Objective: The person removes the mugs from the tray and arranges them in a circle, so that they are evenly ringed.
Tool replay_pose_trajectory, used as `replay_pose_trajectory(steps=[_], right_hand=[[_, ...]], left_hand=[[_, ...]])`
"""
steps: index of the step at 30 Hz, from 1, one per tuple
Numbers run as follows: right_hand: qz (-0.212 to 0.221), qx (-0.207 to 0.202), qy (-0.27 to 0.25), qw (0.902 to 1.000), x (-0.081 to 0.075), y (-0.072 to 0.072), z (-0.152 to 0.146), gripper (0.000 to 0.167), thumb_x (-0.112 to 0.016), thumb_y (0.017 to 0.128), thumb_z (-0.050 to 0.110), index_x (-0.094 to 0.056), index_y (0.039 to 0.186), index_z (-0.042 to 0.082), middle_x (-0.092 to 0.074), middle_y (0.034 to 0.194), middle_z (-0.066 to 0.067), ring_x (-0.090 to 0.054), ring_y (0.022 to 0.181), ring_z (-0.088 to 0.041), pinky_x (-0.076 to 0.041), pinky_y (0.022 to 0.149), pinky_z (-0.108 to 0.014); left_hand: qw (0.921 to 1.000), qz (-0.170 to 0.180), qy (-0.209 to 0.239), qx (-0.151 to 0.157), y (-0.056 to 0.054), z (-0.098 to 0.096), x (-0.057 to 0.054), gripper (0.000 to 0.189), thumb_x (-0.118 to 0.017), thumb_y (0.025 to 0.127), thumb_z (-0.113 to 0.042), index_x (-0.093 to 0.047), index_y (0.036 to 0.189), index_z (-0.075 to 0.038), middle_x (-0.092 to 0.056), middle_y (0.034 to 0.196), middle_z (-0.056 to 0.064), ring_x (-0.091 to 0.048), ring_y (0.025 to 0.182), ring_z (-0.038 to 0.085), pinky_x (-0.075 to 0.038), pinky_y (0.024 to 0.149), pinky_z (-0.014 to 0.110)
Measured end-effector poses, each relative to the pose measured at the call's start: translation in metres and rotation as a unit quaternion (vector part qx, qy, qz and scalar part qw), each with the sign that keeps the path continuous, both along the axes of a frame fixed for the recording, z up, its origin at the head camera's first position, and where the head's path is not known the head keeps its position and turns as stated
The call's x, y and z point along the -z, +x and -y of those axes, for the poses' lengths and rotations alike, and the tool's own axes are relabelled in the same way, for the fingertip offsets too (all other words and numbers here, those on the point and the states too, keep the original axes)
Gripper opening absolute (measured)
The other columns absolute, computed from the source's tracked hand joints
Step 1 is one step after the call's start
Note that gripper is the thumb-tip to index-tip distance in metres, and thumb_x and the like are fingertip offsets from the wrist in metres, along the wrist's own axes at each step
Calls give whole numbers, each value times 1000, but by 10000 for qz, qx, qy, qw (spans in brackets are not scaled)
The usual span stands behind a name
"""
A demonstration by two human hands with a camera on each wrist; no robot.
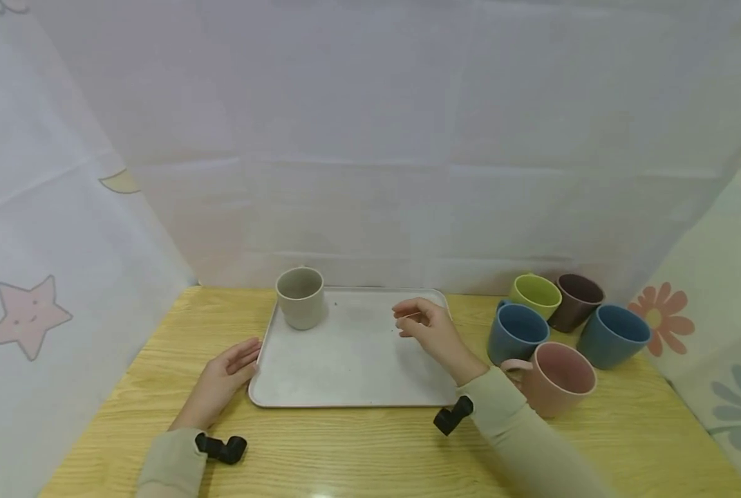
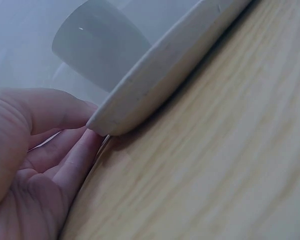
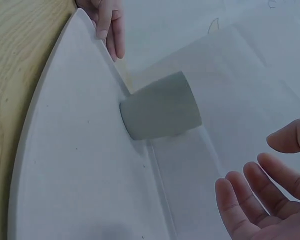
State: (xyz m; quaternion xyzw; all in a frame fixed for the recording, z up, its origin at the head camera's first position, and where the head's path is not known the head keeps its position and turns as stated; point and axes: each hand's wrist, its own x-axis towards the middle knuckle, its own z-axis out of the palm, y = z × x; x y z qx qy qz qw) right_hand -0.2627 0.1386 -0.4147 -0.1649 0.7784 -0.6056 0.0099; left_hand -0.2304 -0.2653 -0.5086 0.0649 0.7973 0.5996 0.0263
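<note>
A pale grey mug stands upright at the back left corner of a white rectangular tray. My left hand is at the tray's left edge with its fingers extended. In the left wrist view, its thumb meets the tray rim and the fingers lie just outside and below it. Over the right part of the tray hovers my right hand, holding nothing. Its fingers are loosely bent and spread from the thumb, and the grey mug is some way to their left.
Right of the tray, a green mug, a dark brown mug, a blue mug, a second blue mug and a pink mug stand close together. My right forearm passes beside the pink one. White cloth hangs behind the wooden table.
</note>
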Motion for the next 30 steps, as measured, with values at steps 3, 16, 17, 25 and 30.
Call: replay_pose_trajectory(steps=[3,16,17,25,30], right_hand=[[98,-2,39,9999,9,-11,20,29,-68,95,8,-66,124,3,-65,122,-17,-66,100,-23,-59,85,-34],[418,4,328,9986,39,-52,98,60,-80,89,19,-54,143,14,-57,141,-8,-57,125,-28,-55,95,-40],[414,6,333,9986,40,-54,103,63,-80,89,19,-52,145,14,-55,144,-8,-55,128,-28,-55,97,-41],[-32,-143,336,9993,43,-73,136,89,-85,85,19,-33,155,1,-38,158,-16,-39,142,-38,-40,114,-48],[76,-78,185,9998,39,-79,152,98,-88,81,21,-29,158,3,-35,159,-14,-40,142,-33,-40,114,-50]], left_hand=[[10000,46,84,21,0,0,-2,59,-60,104,-13,-34,156,2,-40,157,22,-42,142,30,-44,96,8],[9999,15,103,-16,2,-2,-4,59,-60,104,-13,-34,155,3,-41,156,23,-41,142,35,-44,96,8],[9999,14,123,-24,2,-2,-4,59,-60,104,-12,-35,155,3,-41,156,23,-41,142,35,-44,96,9],[9999,48,151,-60,4,-2,-6,58,-60,104,-11,-35,155,3,-41,156,23,-42,141,34,-44,97,9],[9999,68,97,-49,3,-2,-6,59,-60,104,-13,-34,156,3,-41,156,23,-41,142,36,-44,97,9]])
